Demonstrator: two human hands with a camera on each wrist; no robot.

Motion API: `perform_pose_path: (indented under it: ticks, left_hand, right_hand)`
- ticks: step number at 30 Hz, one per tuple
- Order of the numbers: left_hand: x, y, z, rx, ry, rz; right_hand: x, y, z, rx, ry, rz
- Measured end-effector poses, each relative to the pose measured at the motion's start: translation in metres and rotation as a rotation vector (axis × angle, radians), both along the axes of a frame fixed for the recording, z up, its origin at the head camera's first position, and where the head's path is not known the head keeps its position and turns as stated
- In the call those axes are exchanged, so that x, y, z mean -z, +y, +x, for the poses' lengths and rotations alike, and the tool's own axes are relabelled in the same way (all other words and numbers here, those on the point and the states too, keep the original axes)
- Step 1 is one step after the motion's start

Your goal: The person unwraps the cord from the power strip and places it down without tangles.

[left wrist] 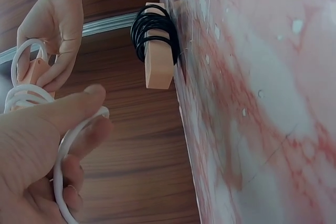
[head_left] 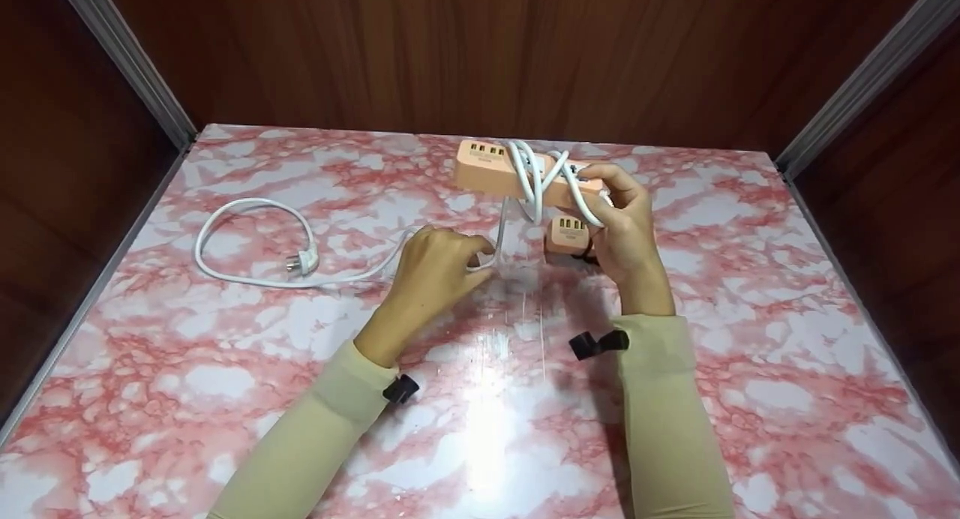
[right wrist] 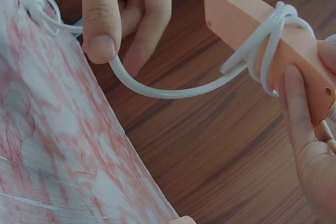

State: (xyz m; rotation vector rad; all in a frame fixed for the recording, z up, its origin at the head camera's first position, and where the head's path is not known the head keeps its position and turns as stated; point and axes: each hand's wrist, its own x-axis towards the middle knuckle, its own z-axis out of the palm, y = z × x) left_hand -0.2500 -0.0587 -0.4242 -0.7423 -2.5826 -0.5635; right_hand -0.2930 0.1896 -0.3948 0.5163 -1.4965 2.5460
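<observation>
Wood-grained panels (head_left: 480, 61) enclose a glossy, red-and-white marbled tabletop (head_left: 780, 444). Above it, a box-shaped peach power strip (head_left: 487, 175) is gripped at one end by the right hand (head_left: 630, 226). Smooth white cord (right wrist: 168, 94) loops around the strip; the left hand (head_left: 446, 264) pinches its free run, which curves across the table to a pronged plug (head_left: 308, 262). A second peach strip (left wrist: 159, 72), wound in black cord (left wrist: 139, 35), rests near the right hand.

Glare whitens the tabletop (head_left: 780, 429) toward the front, while the back wall (head_left: 450, 54) looks dim.
</observation>
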Motion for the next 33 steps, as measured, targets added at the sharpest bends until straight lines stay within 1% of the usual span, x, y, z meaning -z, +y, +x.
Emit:
perform_pose_path:
  ticks: [4, 8, 12, 20, 25, 33]
  left_hand:
    - [-0.001, -0.002, -0.001, -0.002, 0.000, -0.002]
    - [0.000, -0.005, -0.003, 0.021, 0.012, 0.024]
    - [0.001, -0.008, -0.005, 0.045, -0.015, 0.076]
    - [0.001, -0.013, -0.011, 0.077, -0.069, 0.150]
    - [0.003, -0.018, -0.016, 0.078, -0.060, 0.189]
    - [0.001, -0.024, -0.020, 0.054, -0.015, 0.187]
  right_hand:
    - [0.000, 0.001, 0.000, -0.003, -0.002, -0.004]
    - [-0.001, 0.001, 0.001, -0.008, 0.000, -0.009]
    - [-0.001, 0.001, 0.001, -0.009, -0.004, -0.011]
    - [-0.002, 0.001, 0.002, -0.020, 0.008, -0.015]
    - [-0.001, 0.003, 0.002, -0.046, 0.026, -0.032]
    - [0.001, 0.005, 0.002, -0.107, 0.074, -0.057]
